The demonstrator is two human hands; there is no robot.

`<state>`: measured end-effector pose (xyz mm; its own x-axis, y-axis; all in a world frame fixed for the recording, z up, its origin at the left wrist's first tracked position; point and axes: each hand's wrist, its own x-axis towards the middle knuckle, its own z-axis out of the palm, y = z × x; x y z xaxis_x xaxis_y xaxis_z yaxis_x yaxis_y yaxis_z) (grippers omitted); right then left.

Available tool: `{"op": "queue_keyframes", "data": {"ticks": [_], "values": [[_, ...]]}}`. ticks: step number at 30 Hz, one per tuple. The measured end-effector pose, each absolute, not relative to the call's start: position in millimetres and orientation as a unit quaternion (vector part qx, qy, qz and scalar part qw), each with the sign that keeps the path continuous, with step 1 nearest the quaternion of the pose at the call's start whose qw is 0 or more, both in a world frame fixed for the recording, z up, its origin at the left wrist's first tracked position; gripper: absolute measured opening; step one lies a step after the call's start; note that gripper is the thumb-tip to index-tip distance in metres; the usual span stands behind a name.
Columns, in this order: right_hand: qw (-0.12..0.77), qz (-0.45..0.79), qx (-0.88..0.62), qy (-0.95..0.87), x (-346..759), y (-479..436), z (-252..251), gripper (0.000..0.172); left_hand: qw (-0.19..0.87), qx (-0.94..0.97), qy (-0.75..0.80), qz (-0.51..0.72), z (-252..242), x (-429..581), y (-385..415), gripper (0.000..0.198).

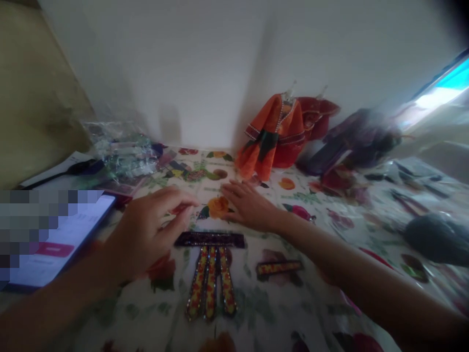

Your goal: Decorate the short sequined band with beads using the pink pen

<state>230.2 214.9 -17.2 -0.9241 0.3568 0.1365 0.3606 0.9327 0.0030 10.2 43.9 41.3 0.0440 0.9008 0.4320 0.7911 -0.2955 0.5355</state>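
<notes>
While left fingers (185, 198) curl, right fingers (231, 189) overspread tablecloth (264, 315).

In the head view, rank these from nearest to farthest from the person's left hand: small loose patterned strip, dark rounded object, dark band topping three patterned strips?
From the left hand:
1. Dark band: close by, on its right side.
2. Small loose patterned strip: farther right, beyond the three strips.
3. Dark rounded object: at the far right.
</notes>
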Motion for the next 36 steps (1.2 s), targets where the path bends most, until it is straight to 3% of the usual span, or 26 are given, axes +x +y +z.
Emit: {"op": "queue_keyframes", "data": {"ticks": [9,16,19,24,29,32,36], "values": [[0.023,0.004,-0.204,-0.979,250.5,193.8,-24.9,0.087,0.064,0.729,0.576,0.364,39.6,10.9,44.1,0.016],[0.036,-0.008,-0.212,-0.977,310.0,175.4,-22.7,0.078,0.069,0.728,0.582,0.356,40.4,11.1,43.8,0.016],[0.075,-0.005,-0.220,-0.973,317.0,176.1,-21.4,0.061,0.069,0.726,0.589,0.348,38.7,11.4,43.9,0.015],[0.230,0.064,-0.218,-0.946,300.7,187.0,-21.6,0.024,0.063,0.733,0.581,0.348,35.6,12.0,45.2,0.016],[0.231,0.086,-0.232,-0.941,281.2,185.4,-17.7,0.011,0.060,0.731,0.587,0.341,37.1,11.3,45.4,0.016],[0.215,0.088,-0.217,-0.948,271.2,178.3,-12.6,0.015,0.059,0.729,0.590,0.343,37.6,11.1,45.1,0.017],[0.136,0.076,-0.147,-0.977,256.1,168.2,-9.4,0.040,0.059,0.730,0.591,0.339,38.0,11.7,44.5,0.017]]}}
